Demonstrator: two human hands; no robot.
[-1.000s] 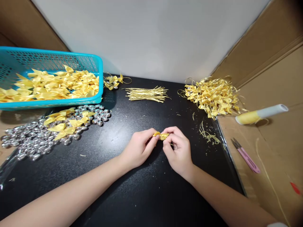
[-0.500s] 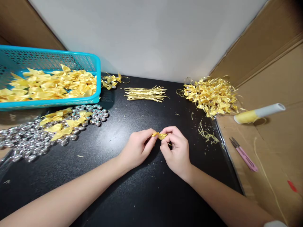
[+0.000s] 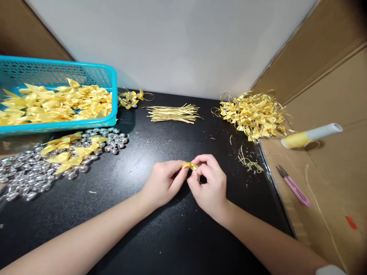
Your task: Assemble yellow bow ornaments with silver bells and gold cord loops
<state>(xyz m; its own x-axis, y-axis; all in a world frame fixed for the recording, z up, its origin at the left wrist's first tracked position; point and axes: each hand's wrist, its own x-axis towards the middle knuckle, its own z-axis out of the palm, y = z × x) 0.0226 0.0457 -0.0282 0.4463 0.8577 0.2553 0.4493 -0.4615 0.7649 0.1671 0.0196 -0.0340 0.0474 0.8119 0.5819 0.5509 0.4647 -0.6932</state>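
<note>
Bow of shiny yellow ribbon [image 3: 189, 165] is between the left hand [image 3: 164, 181] and the right hand [image 3: 210, 187], over the smooth black tabletop [image 3: 160, 244]. Its long axis goes from side to side — one end points to the left, the other to the right. Both grips are narrow — thumb and fingertips of each hand pinch one end.

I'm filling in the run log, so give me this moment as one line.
left hand: pinches yellow ribbon piece | right hand: pinches its right end | gold strips: beyond hands | pink-handled snips: lying at right
</note>
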